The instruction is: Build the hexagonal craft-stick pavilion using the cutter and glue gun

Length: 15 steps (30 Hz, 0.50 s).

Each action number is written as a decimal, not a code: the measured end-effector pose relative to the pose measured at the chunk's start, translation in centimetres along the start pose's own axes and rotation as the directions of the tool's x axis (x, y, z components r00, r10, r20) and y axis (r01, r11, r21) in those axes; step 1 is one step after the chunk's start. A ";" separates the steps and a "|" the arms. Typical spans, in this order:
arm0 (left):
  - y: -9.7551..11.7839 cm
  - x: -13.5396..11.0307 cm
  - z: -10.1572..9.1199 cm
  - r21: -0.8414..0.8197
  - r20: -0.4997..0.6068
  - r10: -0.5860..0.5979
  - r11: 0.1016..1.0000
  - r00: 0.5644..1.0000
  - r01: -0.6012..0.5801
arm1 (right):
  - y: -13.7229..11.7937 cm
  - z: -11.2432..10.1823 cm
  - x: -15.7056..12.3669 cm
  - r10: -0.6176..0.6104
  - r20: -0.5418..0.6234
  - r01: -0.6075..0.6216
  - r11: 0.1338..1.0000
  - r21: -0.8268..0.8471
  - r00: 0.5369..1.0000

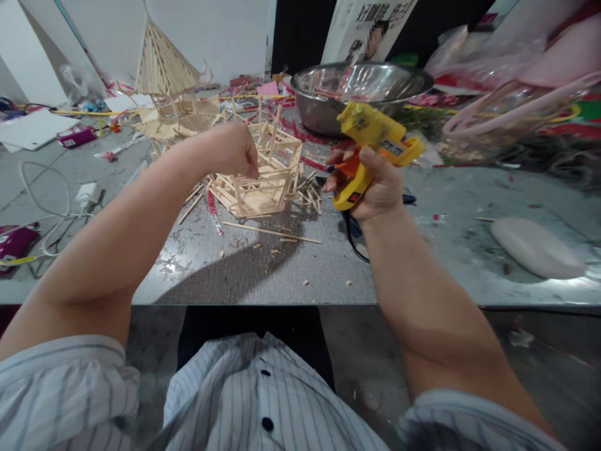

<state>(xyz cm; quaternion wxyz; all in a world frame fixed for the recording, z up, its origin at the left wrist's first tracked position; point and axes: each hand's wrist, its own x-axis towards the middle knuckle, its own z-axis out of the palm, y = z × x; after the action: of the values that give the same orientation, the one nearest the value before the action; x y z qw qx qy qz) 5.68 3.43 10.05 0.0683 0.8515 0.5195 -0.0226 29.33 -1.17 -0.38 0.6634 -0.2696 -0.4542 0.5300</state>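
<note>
My left hand [230, 150] is closed in a pinch on the small wooden stick frame [263, 178] standing on the grey table [263, 269]; what its fingertips grip is hidden. My right hand [375, 188] is wrapped round the handle of a yellow glue gun [375, 134], held in the air to the right of the frame, a finger near the orange trigger. Loose sticks [272, 232] lie in front of the frame.
A finished stick pagoda roof [164, 69] stands behind at the left. A steel bowl [361, 88] sits at the back, plastic bags and a clear container [507, 113] to the right. A white oval object [535, 247] lies near the right edge. A charger and cables [84, 194] lie left.
</note>
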 end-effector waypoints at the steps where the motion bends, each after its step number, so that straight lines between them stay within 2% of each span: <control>1: 0.0 0.0 0.0 0.001 -0.002 0.005 1.000 1.000 -0.005 | 0.0 0.0 0.0 0.001 -0.005 -0.001 1.000 -0.007 1.000; 12: 0.4 -0.2 -0.2 -0.023 0.009 -0.004 1.000 1.000 0.004 | -0.1 0.4 -0.3 -0.016 -0.024 0.015 1.000 -0.019 1.000; 15: 0.1 0.0 -0.1 -0.020 0.002 0.025 0.999 1.000 -0.025 | -0.5 -0.6 0.2 0.055 -0.033 -0.056 0.998 -0.029 0.998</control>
<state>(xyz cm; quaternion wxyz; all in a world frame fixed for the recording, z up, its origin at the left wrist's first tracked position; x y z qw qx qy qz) 5.72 3.37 10.19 0.0779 0.8572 0.5088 -0.0174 30.05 -1.06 -0.16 0.6516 -0.3006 -0.4435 0.5370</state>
